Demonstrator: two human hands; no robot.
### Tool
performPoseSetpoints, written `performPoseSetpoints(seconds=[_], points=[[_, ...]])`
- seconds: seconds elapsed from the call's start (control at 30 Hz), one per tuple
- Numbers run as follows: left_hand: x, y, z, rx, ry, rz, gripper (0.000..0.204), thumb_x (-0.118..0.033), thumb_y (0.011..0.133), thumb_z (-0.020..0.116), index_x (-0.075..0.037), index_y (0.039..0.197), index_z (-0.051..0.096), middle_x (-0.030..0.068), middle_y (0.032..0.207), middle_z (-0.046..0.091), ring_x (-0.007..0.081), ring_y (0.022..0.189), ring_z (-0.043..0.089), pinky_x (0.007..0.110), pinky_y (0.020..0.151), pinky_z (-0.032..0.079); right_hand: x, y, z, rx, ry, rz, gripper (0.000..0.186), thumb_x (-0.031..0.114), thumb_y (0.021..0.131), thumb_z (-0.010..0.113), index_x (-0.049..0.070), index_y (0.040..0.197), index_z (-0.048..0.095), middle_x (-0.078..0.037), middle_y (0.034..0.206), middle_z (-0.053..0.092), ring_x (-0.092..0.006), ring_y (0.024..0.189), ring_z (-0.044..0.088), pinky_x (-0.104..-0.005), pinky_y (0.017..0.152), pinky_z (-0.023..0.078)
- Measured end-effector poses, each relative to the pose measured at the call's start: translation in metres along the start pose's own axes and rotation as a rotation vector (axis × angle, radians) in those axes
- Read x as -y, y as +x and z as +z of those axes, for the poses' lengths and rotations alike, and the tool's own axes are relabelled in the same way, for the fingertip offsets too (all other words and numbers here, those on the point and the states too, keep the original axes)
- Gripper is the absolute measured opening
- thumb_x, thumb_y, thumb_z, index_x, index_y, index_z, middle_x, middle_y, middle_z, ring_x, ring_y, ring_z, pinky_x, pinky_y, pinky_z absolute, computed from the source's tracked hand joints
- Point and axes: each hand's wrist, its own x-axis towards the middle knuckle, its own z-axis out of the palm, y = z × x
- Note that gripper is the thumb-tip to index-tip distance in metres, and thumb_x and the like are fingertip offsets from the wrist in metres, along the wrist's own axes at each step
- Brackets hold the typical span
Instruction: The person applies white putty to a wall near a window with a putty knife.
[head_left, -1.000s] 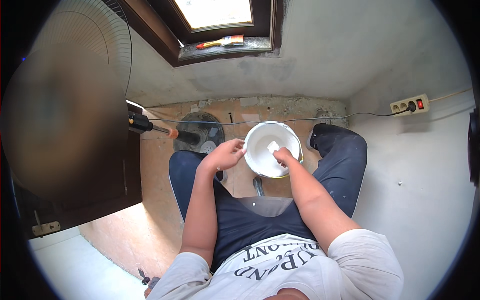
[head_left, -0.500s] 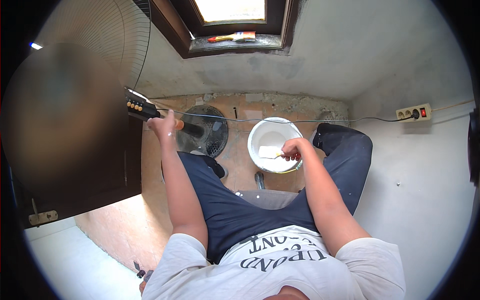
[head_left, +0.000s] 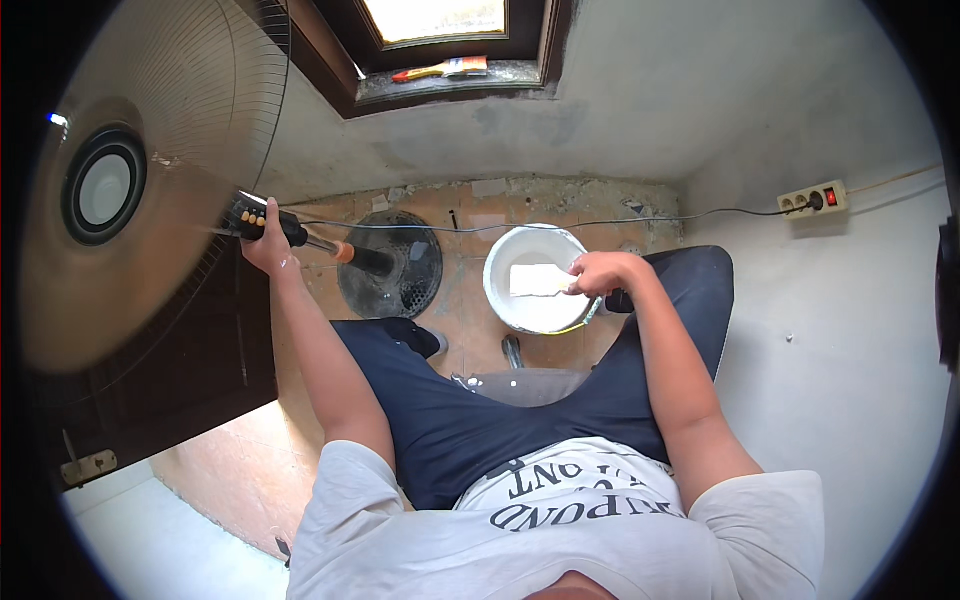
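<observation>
A pedestal fan (head_left: 107, 190) leans in at the left, its wire guard large and its blades smeared by motion. My left hand (head_left: 266, 246) is closed around its black control box, beside the round buttons. Below this hand the pole runs down to a round black base (head_left: 412, 270) on the floor. My right hand (head_left: 600, 272) grips the handle of a paintbrush (head_left: 540, 281), its flat end coated white. The brush is held over the mouth of a white bucket (head_left: 497, 300), which contains white paint and stands between my feet.
Another paintbrush (head_left: 440, 70), with a red and yellow handle, lies on the window sill (head_left: 520, 75). A black cable (head_left: 560, 224) stretches across from the fan to a power strip (head_left: 813, 200) on the right wall. A dark door (head_left: 150, 410) stands at the left.
My left hand has moved up from beside the pole onto the control box. The fan head has shifted and its hub now shows clearly. The paintbrush has turned, showing more of its white end.
</observation>
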Motion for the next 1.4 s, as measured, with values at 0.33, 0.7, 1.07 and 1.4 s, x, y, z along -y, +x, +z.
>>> performPoseSetpoints(seconds=[0.33, 0.7, 1.07, 1.4], points=[[-0.006, -0.020, 0.016, 0.042, -0.025, 0.033, 0.031, -0.005, 0.073, 0.079, 0.001, 0.099, 0.063, 0.0043, 0.095, 0.065, 0.0114, 0.078, 0.062, 0.028, 0.071, 0.053, -0.026, 0.017, 0.033, -0.178, -0.132, -0.188, 0.042, 0.037, 0.074, 0.071, -0.001, 0.091, 0.067, -0.016, 0.082, 0.068, -0.0274, 0.071, 0.063, -0.0371, 0.061, 0.047], [-0.009, -0.037, 0.037, 0.151, -0.024, 0.023, 0.025, -0.006, 0.075, 0.078, -0.003, 0.094, 0.063, 0.0002, 0.091, 0.063, 0.0087, 0.077, 0.060, 0.026, 0.070, 0.052, -0.075, 0.147, 0.075, -0.292, -0.209, 0.296, 0.041, 0.016, 0.073, 0.062, -0.002, 0.109, 0.064, -0.022, 0.121, 0.058, -0.0317, 0.106, 0.061, -0.0413, 0.089, 0.050], [0.008, -0.050, 0.016, 0.171, 0.060, 0.087, 0.043, -0.009, 0.075, 0.078, -0.002, 0.112, 0.056, 0.0016, 0.104, 0.060, 0.0106, 0.088, 0.059, 0.027, 0.076, 0.050, -0.146, 0.190, 0.089, -0.698, 0.190, 0.320, 0.028, 0.005, 0.076, 0.064, -0.002, 0.102, 0.067, -0.025, 0.109, 0.063, -0.0377, 0.103, 0.062, -0.0416, 0.089, 0.050], [-0.038, -0.169, 0.007, 0.413, 0.179, -0.513, 0.044, -0.015, 0.083, 0.062, -0.003, 0.123, 0.049, 0.0096, 0.122, 0.054, 0.0187, 0.108, 0.054, 0.032, 0.087, 0.045, -0.129, 0.199, 0.115, -0.566, 0.095, 0.373, 0.026, 0.002, 0.085, 0.053, -0.001, 0.108, 0.065, -0.022, 0.112, 0.063, -0.0338, 0.107, 0.062, -0.0388, 0.088, 0.051]])
